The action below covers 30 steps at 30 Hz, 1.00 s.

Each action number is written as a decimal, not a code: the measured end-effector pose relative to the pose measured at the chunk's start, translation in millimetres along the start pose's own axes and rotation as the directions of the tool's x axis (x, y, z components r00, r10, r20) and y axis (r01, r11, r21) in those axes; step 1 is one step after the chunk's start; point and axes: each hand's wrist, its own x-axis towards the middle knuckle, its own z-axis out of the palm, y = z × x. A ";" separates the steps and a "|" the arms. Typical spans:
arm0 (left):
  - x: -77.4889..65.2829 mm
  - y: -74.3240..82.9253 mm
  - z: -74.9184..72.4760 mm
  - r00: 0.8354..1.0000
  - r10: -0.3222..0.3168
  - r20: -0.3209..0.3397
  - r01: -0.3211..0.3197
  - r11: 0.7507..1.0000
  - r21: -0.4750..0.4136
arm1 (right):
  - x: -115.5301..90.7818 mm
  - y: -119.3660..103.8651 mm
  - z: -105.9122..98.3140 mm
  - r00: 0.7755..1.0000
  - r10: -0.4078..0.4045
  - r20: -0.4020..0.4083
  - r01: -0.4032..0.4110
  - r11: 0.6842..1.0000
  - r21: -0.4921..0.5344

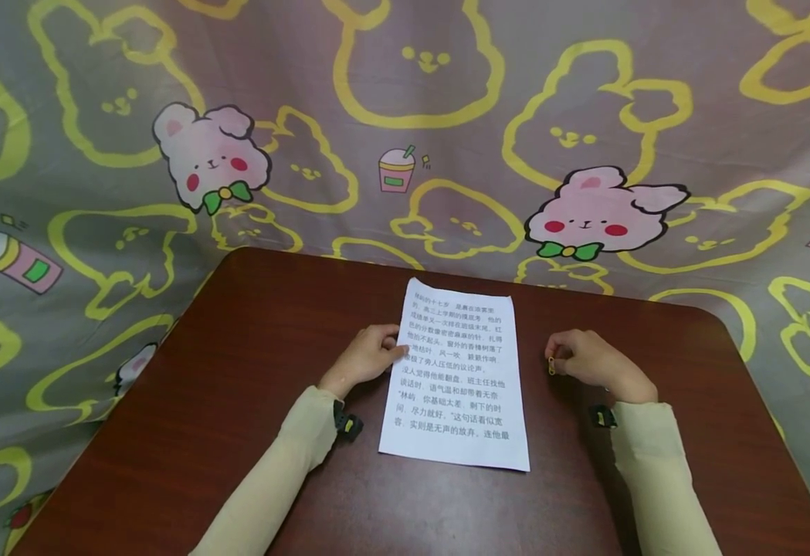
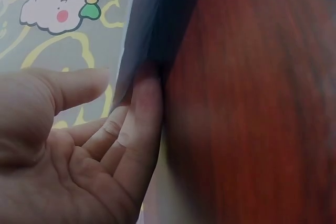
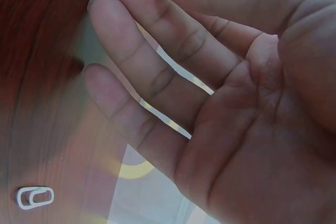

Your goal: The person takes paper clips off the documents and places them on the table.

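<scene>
A white sheet of paper (image 1: 456, 386) printed with lines of Chinese text lies on the dark brown table (image 1: 238, 347). At its left edge my left hand (image 1: 363, 357) holds it, the thumb on the upper side. In the left wrist view the fingers (image 2: 148, 103) reach to the raised edge of the paper (image 2: 152, 19), which hides some of their tips. Right of the paper, and apart from it, my right hand (image 1: 595, 363) pinches a small yellow paper clip (image 1: 551, 366) between thumb and index finger. Its other fingers (image 3: 126, 30) stay loosely extended in the right wrist view.
A white paper clip (image 3: 35, 198) lies on the table, seen in the right wrist view. Behind the table hangs a grey curtain (image 1: 460, 154) with yellow outlines and pink rabbits. Each wrist carries a small black camera strap (image 1: 347, 423).
</scene>
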 end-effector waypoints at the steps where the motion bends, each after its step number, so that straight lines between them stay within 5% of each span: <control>1: -0.1 0.4 -0.4 1.000 -0.003 -0.001 0.003 1.000 0.000 | 0.0 0.0 0.2 1.000 0.003 0.002 -0.003 1.000 -0.001; 30: -1.8 -6.1 -18.3 0.996 -0.061 0.066 0.068 0.992 -0.107 | 0.4 3.4 3.4 0.999 0.028 -0.026 -0.031 0.996 -0.086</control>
